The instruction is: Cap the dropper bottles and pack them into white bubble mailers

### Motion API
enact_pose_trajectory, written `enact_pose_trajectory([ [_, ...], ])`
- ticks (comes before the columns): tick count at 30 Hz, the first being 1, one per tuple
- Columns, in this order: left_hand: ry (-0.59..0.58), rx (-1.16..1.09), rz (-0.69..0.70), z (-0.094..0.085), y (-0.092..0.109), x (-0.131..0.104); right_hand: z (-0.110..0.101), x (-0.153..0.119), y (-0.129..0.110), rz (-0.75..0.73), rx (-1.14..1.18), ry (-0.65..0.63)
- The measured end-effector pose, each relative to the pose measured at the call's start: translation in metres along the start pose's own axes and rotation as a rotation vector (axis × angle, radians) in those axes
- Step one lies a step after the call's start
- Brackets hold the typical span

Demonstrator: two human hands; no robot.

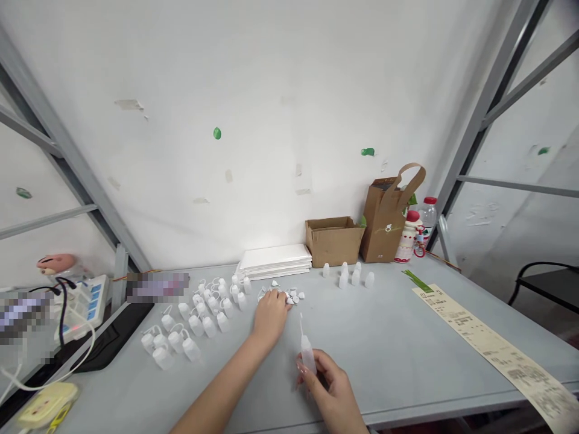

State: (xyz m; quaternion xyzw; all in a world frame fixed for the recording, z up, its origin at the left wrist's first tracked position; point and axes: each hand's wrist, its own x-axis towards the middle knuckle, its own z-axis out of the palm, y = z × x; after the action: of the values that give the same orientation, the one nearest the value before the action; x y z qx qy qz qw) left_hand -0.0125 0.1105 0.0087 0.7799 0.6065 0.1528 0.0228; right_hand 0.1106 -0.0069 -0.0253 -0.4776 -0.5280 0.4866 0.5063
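Observation:
My right hand [332, 386] is closed round a small translucent squeeze bottle [308, 355] with a long thin nozzle, held upright above the front of the table. My left hand [271, 316] reaches forward into a small heap of white caps [296, 296]. Its fingers are curled down among them, and the fingertips are partly hidden, so whatever they pinch cannot be made out. To the left stand several similar bottles [208, 327] in loose rows, with white caps and looped tabs. At the back right, several small bottles [356, 277] stand apart, with no looped tabs visible.
Behind the caps lies a stack of white sheets or boards [274, 262]. An open cardboard box [335, 244], a brown paper bag [384, 226] and drink bottles [409, 238] stand at the back right. A long printed paper strip [493, 349] hangs over the right edge. A power strip [85, 307] is left.

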Motion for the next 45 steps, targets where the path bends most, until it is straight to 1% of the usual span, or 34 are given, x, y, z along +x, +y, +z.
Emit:
enact_pose_trajectory([
  [2,0.008,0.004,-0.003,0.002,-0.003,-0.001,0.000,0.000,0.000,0.002,0.000,-0.013],
  [5,0.019,-0.014,-0.006,0.000,-0.004,-0.002,0.000,0.000,-0.001,0.000,-0.004,-0.018],
  [9,0.037,-0.060,-0.002,-0.005,0.002,-0.002,0.002,0.000,-0.001,-0.015,-0.015,0.012],
  [12,0.039,-0.102,0.033,-0.007,0.007,0.000,0.003,0.000,0.000,-0.029,-0.042,0.025],
  [15,0.033,-0.151,0.055,-0.004,0.011,0.001,0.004,-0.001,0.001,-0.029,-0.067,0.020],
  [19,0.049,-0.223,0.047,0.002,0.012,0.002,0.003,-0.001,0.001,-0.030,-0.080,0.026],
  [25,0.107,-0.382,0.038,0.006,0.008,0.001,0.002,-0.001,0.002,-0.030,-0.079,0.010],
  [29,0.197,-0.547,0.012,-0.002,0.006,0.000,0.002,-0.001,0.003,-0.013,-0.069,0.031],
  [32,0.284,-0.700,-0.045,-0.016,0.005,-0.007,0.001,0.000,0.004,-0.004,-0.019,0.073],
  [35,0.345,-0.849,-0.113,-0.029,0.003,-0.029,-0.001,0.003,0.005,0.009,0.038,0.142],
  [36,0.340,-0.917,-0.147,-0.030,0.003,-0.039,-0.002,0.004,0.005,0.011,0.047,0.149],
  [38,0.264,-1.273,-0.321,-0.030,0.004,-0.060,-0.005,0.006,0.005,0.012,0.061,0.140],
  [40,0.210,-1.484,-0.438,-0.025,0.006,-0.077,-0.008,0.008,0.004,0.013,0.069,0.126],
  [43,0.196,-1.647,-0.576,-0.021,0.012,-0.090,-0.010,0.008,0.003,0.029,0.073,0.169],
  [45,0.211,-1.713,-0.613,-0.021,0.017,-0.092,-0.011,0.008,0.002,0.026,0.074,0.201],
])
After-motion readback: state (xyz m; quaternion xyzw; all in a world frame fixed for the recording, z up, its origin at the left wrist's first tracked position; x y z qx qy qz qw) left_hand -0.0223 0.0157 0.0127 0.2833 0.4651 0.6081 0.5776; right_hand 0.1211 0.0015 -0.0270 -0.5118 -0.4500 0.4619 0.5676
